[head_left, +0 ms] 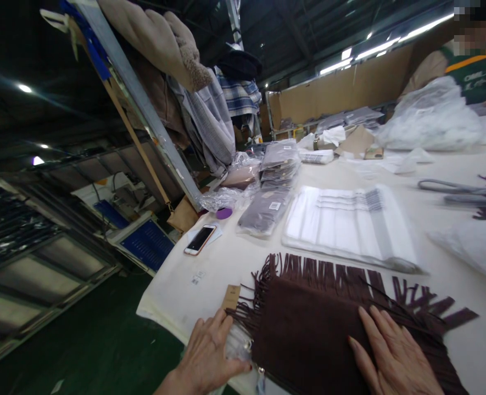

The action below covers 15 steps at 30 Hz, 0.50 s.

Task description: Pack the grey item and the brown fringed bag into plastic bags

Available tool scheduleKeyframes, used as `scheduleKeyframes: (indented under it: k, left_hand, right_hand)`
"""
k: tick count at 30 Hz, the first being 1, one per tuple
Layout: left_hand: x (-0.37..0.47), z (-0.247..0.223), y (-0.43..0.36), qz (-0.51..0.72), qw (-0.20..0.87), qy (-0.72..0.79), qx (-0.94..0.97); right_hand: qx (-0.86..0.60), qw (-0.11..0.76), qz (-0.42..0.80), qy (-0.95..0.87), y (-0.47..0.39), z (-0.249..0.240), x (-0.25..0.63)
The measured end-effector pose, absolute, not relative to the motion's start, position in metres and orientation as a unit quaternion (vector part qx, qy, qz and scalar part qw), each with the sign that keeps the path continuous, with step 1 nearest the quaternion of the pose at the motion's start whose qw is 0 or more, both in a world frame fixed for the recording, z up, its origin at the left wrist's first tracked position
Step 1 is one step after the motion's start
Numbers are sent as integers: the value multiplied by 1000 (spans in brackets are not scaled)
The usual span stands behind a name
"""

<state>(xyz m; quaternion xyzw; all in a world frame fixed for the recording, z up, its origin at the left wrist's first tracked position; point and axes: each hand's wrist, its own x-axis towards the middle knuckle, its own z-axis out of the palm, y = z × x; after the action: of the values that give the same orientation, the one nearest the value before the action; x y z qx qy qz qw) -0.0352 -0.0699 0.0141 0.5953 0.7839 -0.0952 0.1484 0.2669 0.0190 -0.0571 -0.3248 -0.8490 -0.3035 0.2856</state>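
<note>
A dark brown fringed piece [312, 329] lies on the white-covered table [172, 291] right in front of me. My right hand [395, 351] rests flat on its right part with the fingers spread. Beside its left edge is my left hand [210, 348], thumb apart from the fingers, over a bit of clear plastic. Its fingertips are near a tan tag [230, 298] at the fringe; whether they touch it I cannot tell. A small metal clasp [261, 372] shows at the piece's lower left edge.
Behind the brown piece lies a folded white striped cloth [350, 222]. Bagged grey items [265, 211] are stacked left of it, near a phone [200, 240]. A plastic bundle [432, 118] sits at the back right, near a person [477, 74]. Clothes hang from a metal post [144, 104].
</note>
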Motion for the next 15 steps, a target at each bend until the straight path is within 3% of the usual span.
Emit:
scheduleKeyframes:
  k: [7, 10, 15]
  left_hand:
    - [-52, 18, -73, 123, 261, 757, 586]
    - [-70, 13, -57, 216, 218, 784, 539]
    - [-84, -9, -10, 215, 161, 816, 512]
  right_hand:
    - [-356, 272, -283, -848, 20, -59, 269]
    - [-345, 286, -289, -846, 19, -61, 269]
    - [-341, 296, -292, -843, 19, -63, 268]
